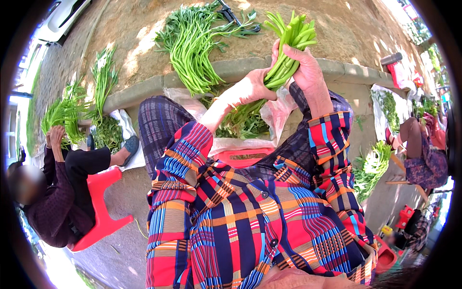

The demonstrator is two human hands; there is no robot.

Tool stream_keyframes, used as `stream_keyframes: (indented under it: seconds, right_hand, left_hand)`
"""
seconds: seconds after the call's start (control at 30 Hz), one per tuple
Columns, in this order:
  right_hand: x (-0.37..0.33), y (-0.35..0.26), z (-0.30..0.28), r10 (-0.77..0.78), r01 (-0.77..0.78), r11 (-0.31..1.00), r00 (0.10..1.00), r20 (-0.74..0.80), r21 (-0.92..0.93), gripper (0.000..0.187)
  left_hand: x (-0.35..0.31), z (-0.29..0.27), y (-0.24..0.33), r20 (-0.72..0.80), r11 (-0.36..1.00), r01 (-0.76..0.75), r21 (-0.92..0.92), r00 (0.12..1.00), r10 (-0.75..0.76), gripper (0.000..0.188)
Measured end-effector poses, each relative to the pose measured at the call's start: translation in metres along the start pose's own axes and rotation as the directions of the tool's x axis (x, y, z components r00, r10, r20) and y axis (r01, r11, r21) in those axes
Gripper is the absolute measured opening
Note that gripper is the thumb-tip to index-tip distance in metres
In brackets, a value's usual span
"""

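A thick bunch of long-stemmed leafy greens [291, 36], like water spinach, is held up in front of my knees with its cut stem ends pointing up and away. My left hand [255, 85] closes round the lower part of the bunch, thumb across the stems. Higher up, my right hand [308, 70] grips its right side, the fingers partly hidden behind the stems. The leafy ends hang down toward loose leaves [243, 123] on a whitish plastic sheet [236, 143] between my legs. Past the kerb lies a large heap of the same greens [195, 50].
A low kerb [236, 70] runs across in front of me, with bare soil behind it. A dark metal object [230, 13] lies by the heap. At left, a person on a red stool [102, 207] handles greens. More people and piles of greens [373, 168] are at right.
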State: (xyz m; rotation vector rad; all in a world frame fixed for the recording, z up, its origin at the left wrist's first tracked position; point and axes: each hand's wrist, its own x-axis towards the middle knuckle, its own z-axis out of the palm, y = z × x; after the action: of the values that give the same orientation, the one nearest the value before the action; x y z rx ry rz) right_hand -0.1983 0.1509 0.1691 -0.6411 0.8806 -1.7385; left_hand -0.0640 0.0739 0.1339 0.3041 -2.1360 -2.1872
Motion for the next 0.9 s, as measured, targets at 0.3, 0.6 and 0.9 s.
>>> stream_keyframes:
  seconds: [0.3, 0.6, 0.9]
  right_hand:
    - [0.008, 0.003, 0.006, 0.090, -0.062, 0.976, 0.988, -0.127, 0.208, 0.021]
    - [0.021, 0.010, 0.022, 0.161, -0.149, 0.985, 0.975, -0.150, 0.089, 0.028]
    - [0.015, 0.011, 0.012, 0.078, -0.145, 0.976, 0.929, 0.363, 0.163, 0.067]
  left_hand:
    - [-0.005, -0.014, 0.006, -0.037, 0.993, -0.118, 0.001, 0.992, 0.118, 0.062]
    - [-0.009, -0.033, -0.014, 0.186, 0.976, 0.035, -0.213, 0.983, 0.005, 0.041]
    - [-0.014, -0.023, -0.005, 0.146, 0.927, -0.039, -0.373, 0.984, 0.100, 0.038]
